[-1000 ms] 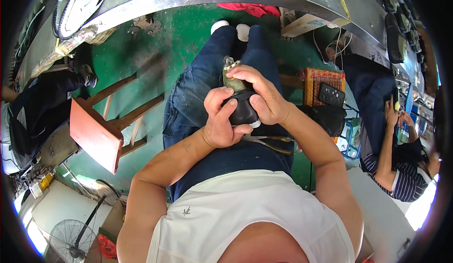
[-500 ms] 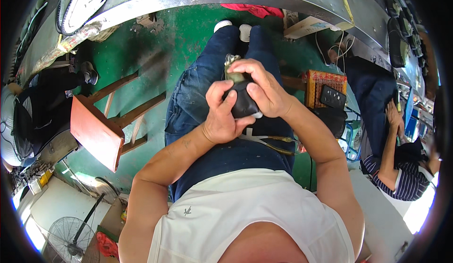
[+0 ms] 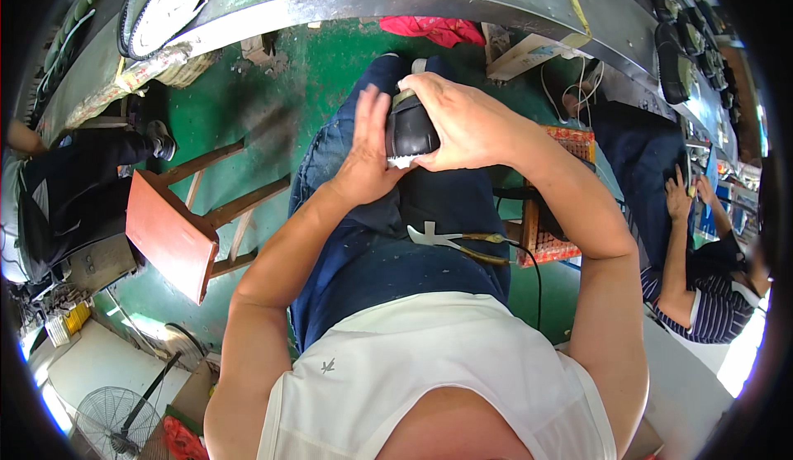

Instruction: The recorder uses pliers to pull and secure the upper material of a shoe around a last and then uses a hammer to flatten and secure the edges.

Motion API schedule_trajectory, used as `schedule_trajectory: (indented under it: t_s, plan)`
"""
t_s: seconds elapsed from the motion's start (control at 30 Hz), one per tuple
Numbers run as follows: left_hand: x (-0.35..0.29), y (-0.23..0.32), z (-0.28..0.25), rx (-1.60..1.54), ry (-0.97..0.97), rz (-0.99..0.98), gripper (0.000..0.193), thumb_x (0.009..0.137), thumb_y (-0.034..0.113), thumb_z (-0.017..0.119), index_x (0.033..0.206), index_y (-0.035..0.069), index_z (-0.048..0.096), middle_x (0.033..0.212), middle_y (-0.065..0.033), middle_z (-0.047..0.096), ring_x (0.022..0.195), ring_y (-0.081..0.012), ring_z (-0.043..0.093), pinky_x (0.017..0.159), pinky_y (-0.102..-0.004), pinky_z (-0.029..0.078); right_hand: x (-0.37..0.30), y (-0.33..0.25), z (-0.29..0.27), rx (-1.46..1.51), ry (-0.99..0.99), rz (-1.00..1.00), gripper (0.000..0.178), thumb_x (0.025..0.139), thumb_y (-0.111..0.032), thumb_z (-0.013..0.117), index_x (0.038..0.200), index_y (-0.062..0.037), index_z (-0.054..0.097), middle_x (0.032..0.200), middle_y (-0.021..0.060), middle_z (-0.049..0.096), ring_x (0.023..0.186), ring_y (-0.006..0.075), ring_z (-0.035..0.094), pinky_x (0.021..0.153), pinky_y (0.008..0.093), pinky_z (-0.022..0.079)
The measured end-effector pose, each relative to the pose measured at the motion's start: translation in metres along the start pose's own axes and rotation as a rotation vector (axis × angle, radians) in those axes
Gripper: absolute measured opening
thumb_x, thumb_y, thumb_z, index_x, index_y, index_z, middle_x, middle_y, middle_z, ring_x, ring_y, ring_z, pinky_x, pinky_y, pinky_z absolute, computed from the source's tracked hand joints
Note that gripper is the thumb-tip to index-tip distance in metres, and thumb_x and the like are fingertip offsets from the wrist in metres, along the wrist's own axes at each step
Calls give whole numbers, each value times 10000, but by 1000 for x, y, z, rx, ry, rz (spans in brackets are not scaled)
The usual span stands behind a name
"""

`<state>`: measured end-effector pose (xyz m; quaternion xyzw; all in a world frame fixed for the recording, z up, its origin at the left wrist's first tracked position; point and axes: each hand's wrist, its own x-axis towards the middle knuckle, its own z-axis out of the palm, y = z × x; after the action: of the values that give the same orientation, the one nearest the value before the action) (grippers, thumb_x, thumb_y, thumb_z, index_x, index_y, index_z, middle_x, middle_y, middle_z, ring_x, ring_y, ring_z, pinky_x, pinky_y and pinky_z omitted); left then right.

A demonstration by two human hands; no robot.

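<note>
A black shoe (image 3: 410,133) with a rounded toe is held up over my thighs, its toe end toward me and a ragged white edge showing beneath. My right hand (image 3: 462,125) wraps round its right side and far end. Along the shoe's left side lies my left hand (image 3: 368,142), open, with fingers stretched out and slightly blurred. The shoe's far end is mostly hidden behind my right fingers. On my lap rests a pair of pincers (image 3: 442,239), its metal jaws to the left and its handles to the right.
Ahead curves a metal-edged workbench (image 3: 372,6) with black shoes (image 3: 673,64) at its right. A wooden stool (image 3: 173,233) stands left, a fan (image 3: 120,423) lower left. A red-orange woven seat (image 3: 545,241) is right of my lap. A person in stripes (image 3: 702,303) works at right; another sits left.
The shoe has been turned, so its toe end now faces me, and raised farther from my body. My left fingers have straightened along its side. The pincers on my lap show more fully.
</note>
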<state>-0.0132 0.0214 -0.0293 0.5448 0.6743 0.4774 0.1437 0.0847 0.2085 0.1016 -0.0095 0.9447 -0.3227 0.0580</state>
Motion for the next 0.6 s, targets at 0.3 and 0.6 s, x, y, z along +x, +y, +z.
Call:
schedule_trajectory:
  t_s: [0.3, 0.6]
  plan:
    - [28, 37, -26, -357, -40, -368, 967, 860, 68, 793, 1596, 25, 167, 1449, -162, 536, 1343, -252, 528, 1108, -363, 431, -100, 14, 49, 154, 372, 181, 639, 738, -365, 854, 1157, 11, 551, 1086, 186, 599, 1028, 347, 624, 889, 433, 511]
    - [21, 45, -6, -280, -416, -774, 494, 1006, 400, 618, 1205, -50, 665, 1047, -105, 715, 912, -147, 651, 801, -314, 529, -206, -5, 112, 315, -178, 465, 546, 826, -345, 776, 1202, 7, 594, 1099, 240, 657, 1019, 402, 653, 897, 449, 527]
